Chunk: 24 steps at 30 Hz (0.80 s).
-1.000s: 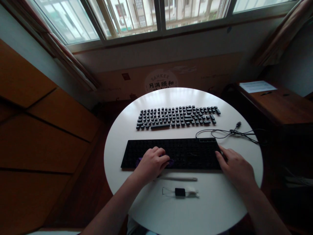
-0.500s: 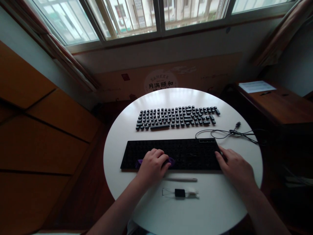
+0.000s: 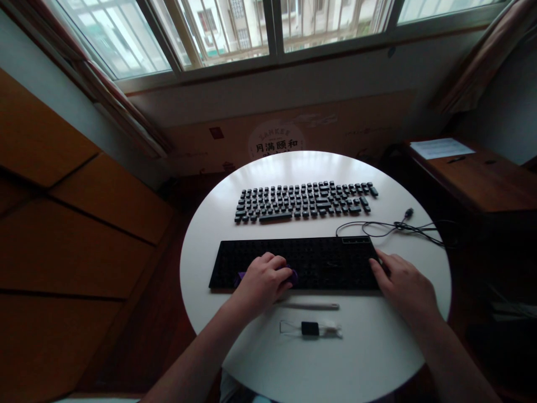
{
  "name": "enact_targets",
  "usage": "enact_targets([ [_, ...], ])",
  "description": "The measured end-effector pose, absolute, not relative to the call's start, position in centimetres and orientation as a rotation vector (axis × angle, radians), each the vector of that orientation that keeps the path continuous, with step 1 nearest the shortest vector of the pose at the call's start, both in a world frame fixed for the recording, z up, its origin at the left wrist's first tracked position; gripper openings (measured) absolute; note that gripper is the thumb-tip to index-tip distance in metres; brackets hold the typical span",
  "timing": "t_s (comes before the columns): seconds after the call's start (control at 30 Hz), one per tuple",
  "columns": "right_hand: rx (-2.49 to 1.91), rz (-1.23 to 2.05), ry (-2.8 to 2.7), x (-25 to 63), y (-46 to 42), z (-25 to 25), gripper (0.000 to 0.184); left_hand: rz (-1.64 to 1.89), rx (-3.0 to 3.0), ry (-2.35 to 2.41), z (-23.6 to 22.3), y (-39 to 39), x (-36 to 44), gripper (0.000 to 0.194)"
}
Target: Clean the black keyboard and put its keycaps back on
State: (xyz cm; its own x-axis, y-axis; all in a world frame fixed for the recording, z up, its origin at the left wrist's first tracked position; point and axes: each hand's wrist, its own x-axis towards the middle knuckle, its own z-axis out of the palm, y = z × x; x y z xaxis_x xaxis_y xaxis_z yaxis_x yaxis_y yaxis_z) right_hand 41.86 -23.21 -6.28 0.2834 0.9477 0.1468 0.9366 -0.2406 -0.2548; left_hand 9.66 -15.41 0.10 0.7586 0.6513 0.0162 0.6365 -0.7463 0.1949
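A black keyboard base [image 3: 327,263] without keycaps lies across the round white table. My left hand [image 3: 264,280] is closed on a purple cloth [image 3: 292,276], pressed against the left half of the base. My right hand [image 3: 403,282] grips the base's right end, thumb on top and the other fingers around the edge. Beyond the base, the loose black keycaps [image 3: 304,201] sit in keyboard order. Nearer me are a thin grey-handled tool [image 3: 312,306], its left end hidden by my left hand, and a wire keycap puller [image 3: 310,328] with a black middle.
The keyboard's black cable [image 3: 398,226] is bundled at the right of the white table [image 3: 335,369]. A wooden desk [image 3: 495,179] with a paper sheet [image 3: 442,148] stands at the right. Orange-brown cabinets [image 3: 84,235] are on the left, and a window is at the back.
My left hand and the purple cloth have barely shifted on the keyboard base. My right hand keeps its hold on the right end. The view has moved very slightly.
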Motion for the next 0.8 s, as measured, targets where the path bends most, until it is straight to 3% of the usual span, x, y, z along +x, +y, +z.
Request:
enact_targets([
  [0.3,-2.260,0.039,-1.721,42.0,-23.2,-6.6,0.039,0.293,2.512,1.090,-0.2,-15.5,9.5,0.004],
  [0.47,-2.259,0.045,-1.714,42.0,-23.1,-6.6,0.039,0.864,2.074,1.210,0.8,-14.4,7.3,0.011],
  [0.57,-2.249,0.049,-1.714,41.9,-23.2,-6.4,0.039,1.148,2.156,1.412,0.8,-14.6,6.4,0.012],
  [0.8,-2.248,0.059,-1.709,41.9,-23.3,-6.4,0.040,0.654,2.680,1.143,-1.0,-15.7,7.0,0.012],
])
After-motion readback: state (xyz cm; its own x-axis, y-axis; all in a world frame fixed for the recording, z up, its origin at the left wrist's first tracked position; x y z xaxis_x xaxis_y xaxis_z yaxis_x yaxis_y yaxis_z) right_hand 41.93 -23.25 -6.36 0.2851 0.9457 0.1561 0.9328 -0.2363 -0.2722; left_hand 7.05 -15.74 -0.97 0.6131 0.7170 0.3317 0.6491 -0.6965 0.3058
